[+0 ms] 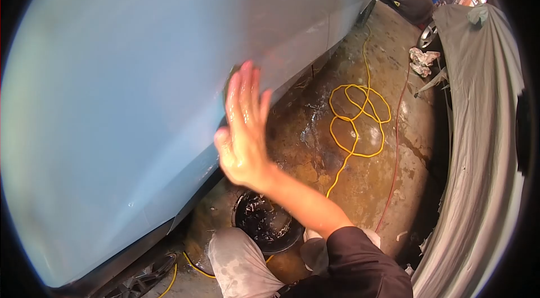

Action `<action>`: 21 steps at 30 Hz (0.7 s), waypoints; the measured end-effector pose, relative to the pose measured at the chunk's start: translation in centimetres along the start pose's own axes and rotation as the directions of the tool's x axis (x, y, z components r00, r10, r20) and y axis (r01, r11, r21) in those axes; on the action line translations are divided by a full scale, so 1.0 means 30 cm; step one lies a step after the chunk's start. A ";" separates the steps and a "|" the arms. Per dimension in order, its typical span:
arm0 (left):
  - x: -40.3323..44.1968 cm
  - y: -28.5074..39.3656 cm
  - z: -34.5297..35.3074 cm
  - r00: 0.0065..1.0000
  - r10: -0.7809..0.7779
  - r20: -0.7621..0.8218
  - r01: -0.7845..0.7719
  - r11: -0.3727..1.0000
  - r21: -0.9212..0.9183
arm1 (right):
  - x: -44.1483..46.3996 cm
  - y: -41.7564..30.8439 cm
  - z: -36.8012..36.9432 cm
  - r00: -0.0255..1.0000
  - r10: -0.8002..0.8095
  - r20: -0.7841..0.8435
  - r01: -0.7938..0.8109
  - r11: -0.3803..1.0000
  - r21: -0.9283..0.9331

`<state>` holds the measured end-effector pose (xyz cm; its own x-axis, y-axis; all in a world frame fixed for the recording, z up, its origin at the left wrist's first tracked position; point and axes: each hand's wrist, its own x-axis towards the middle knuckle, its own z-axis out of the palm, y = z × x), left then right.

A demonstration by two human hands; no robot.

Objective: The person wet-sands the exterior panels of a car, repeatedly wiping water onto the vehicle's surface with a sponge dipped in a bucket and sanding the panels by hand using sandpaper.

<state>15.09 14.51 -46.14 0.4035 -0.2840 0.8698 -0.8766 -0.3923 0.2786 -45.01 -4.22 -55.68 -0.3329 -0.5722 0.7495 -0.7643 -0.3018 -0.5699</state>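
My right hand (242, 123) is wet and lies nearly flat against the light blue car panel (129, 90), its fingers stretched toward the top of the view. A thin dark pad (228, 81) shows along the left edge of the fingers, pressed between hand and panel. Most of it is hidden under the palm, so its exact kind is unclear. The panel looks wet and glossy, with a greyer reflection to the right of the hand. Below the wrist stands a black bucket (269, 222) with dark water in it. My left hand is out of sight.
A yellow hose or cord (360, 121) lies coiled on the wet concrete floor (304, 152). Beyond it runs a thin red line (398, 140). A grey cloth cover (478, 146) hangs at the right, near crumpled paper (423, 62). A wheel (143, 278) is at the lower left.
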 end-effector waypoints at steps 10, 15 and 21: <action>0.003 -0.009 0.023 0.999 0.033 -0.038 -0.031 0.998 0.061 | 0.083 0.031 0.037 0.981 0.191 -0.044 -0.171 0.943 0.287; -0.001 0.038 0.037 0.998 0.042 -0.056 -0.040 0.998 0.040 | 0.218 0.251 -0.052 0.928 0.373 0.006 -0.373 0.928 0.019; -0.021 0.053 0.026 0.996 0.047 -0.073 -0.042 0.997 0.063 | 0.197 0.308 -0.013 0.963 0.267 -0.033 -0.261 0.958 0.122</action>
<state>13.63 13.39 -46.56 0.3418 -0.2378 0.9092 -0.8748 -0.4341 0.2154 -54.26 -10.09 -56.39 -0.5429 -0.6066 0.5808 -0.5776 -0.2324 -0.7825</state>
